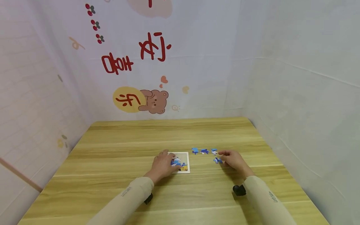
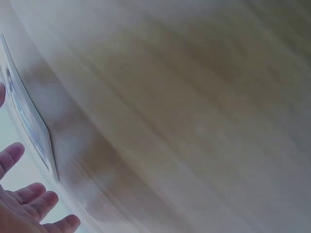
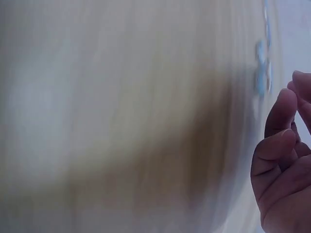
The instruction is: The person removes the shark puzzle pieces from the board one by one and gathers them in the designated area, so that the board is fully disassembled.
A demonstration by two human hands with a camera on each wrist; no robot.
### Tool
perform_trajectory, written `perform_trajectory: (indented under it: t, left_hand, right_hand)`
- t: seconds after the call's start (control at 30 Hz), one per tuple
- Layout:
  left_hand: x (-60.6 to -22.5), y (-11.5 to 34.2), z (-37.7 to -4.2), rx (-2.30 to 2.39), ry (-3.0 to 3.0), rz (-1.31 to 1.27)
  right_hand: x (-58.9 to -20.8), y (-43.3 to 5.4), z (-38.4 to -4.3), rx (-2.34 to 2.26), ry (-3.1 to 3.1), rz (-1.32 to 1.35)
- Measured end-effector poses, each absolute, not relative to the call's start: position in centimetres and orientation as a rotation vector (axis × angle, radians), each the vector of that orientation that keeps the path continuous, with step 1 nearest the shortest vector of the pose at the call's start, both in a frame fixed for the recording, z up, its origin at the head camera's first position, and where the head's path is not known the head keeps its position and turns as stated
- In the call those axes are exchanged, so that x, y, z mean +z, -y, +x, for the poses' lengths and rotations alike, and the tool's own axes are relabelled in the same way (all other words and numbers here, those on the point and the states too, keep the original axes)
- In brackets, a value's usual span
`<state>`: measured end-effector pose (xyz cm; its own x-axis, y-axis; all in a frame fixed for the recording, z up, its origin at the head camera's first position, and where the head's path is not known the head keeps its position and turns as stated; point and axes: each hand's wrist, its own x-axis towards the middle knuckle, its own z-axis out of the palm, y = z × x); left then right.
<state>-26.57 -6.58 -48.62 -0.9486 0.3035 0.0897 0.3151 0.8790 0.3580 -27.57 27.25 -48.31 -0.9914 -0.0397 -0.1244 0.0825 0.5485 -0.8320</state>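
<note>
A white-framed jigsaw puzzle board (image 1: 189, 164) lies on the table with several blue, white and yellow pieces in its lower part. My left hand (image 1: 163, 164) lies over its left side, fingers spread, hiding part of the picture. The left wrist view shows these fingers (image 2: 41, 204) loosely extended beside the board's edge. To the right of the board, my right hand (image 1: 232, 158) hovers with loosely bent fingers and nothing visible in them. Its fingertips are right at a blue and white puzzle piece (image 1: 214, 151), above another puzzle piece (image 1: 216, 160).
Two more loose blue puzzle pieces, one light blue (image 1: 195, 150) and one dark blue (image 1: 204, 151), lie between the board and my right hand. The wood-grain table (image 1: 126, 134) meets a white printed curtain (image 1: 197, 87) at the back. A white wall (image 1: 303, 93) borders the right side.
</note>
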Motion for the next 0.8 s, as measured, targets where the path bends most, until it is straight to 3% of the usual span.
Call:
perform_trajectory:
  t: [0.57, 0.8]
  left_hand:
    - [-49.0, 9.1, -26.2, -0.596, 2.956, -0.554]
    - [-49.4, 9.5, -26.2, -0.574, 2.94, -0.565]
  right_hand:
    - [-48.8, -14.8, -28.8, -1.457, -2.585, -0.291]
    - [-49.0, -12.2, -28.8, -1.359, -2.637, -0.365]
